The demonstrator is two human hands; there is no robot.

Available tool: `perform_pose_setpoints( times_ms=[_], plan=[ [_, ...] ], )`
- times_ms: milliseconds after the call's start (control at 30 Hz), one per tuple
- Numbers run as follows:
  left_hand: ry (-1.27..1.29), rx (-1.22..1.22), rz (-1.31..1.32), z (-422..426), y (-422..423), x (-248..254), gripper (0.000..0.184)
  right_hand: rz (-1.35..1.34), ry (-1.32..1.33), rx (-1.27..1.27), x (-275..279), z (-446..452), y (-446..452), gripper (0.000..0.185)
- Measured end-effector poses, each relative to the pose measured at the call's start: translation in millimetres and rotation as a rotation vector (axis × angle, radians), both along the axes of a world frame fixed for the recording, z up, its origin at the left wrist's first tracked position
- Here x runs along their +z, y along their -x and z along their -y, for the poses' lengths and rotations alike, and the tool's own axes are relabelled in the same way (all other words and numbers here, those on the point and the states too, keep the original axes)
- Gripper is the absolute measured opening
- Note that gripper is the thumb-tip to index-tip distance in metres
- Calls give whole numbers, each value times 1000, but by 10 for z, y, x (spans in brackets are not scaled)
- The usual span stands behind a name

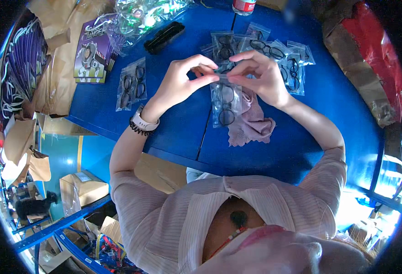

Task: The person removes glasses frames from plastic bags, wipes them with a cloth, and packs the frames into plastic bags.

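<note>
Between my hands is a clear plastic zip bag (pixel 218 107) with round black-rimmed glasses inside, hanging down over the blue table. My left hand (pixel 185 78), with a pale watch and a dark coil band on its wrist, pinches the bag's top edge with thumb and fingers. On the other side of that edge, my right hand (pixel 261 80) pinches it too. A crumpled mauve cloth (pixel 255 123) lies just below my right hand, partly beneath the bag. Behind my hands are several more bags of glasses (pixel 269 49), overlapping in a pile.
Two bagged pairs of glasses (pixel 131 84) lie at left. A black case-like object (pixel 164 38), purple printed packets (pixel 91 55) and clear plastic wrapping (pixel 141 18) are at back left. A red-labelled bottle (pixel 244 6) stands at the back. Brown paper and red packaging (pixel 379 50) line the right side.
</note>
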State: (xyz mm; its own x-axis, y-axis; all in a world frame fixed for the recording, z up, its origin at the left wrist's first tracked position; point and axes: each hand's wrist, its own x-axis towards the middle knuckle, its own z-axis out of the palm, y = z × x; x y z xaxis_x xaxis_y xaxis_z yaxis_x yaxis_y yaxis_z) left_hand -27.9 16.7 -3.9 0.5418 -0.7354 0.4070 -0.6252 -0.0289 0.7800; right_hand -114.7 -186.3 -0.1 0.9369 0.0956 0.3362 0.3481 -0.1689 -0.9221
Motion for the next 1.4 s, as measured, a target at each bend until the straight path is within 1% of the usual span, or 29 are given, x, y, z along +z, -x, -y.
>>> perform_pose_setpoints(
  times_ms=[133, 167, 300, 333, 467, 500, 633, 833, 967, 1167, 1333, 1400],
  plan=[
    [69, -20, -89, 20, -1, -38, 21, -79, 90, 130, -20, 75, -83, 23],
    [68, -21, -88, 27, 3, -36, 21, -78, 89, 129, -4, 74, -78, 23],
    [123, -51, -250, 50, 63, -32, 19, -173, 150, 210, 149, 63, -12, 20],
    [125, -51, -250, 50, 66, -24, 19, -173, 151, 210, 162, 66, -15, 20],
    [81, -21, -11, 55, 80, -9, 17, -216, 142, 173, 191, 100, -31, 24],
    [81, -22, -12, 56, 79, -17, 17, -217, 141, 172, 199, 102, -32, 24],
    [70, -78, 194, 55, 65, -72, 16, -259, 186, 133, 227, 110, -29, 27],
    [-15, -130, 268, 35, 79, -37, 19, -350, 167, 195, 199, 128, -70, 30],
    [142, -138, 344, 89, 93, -85, 21, -347, 108, 219, 169, 155, -99, 31],
    [180, -43, 498, 123, 120, -86, 18, -327, 57, 257, 162, 95, -54, 25],
    [75, 4, 441, 131, 139, -128, 11, -414, 31, 245, 165, 74, -35, 22],
    [27, 40, 504, 142, 157, -114, 9, -403, -10, 235, 127, 74, -34, 22]
  ],
)
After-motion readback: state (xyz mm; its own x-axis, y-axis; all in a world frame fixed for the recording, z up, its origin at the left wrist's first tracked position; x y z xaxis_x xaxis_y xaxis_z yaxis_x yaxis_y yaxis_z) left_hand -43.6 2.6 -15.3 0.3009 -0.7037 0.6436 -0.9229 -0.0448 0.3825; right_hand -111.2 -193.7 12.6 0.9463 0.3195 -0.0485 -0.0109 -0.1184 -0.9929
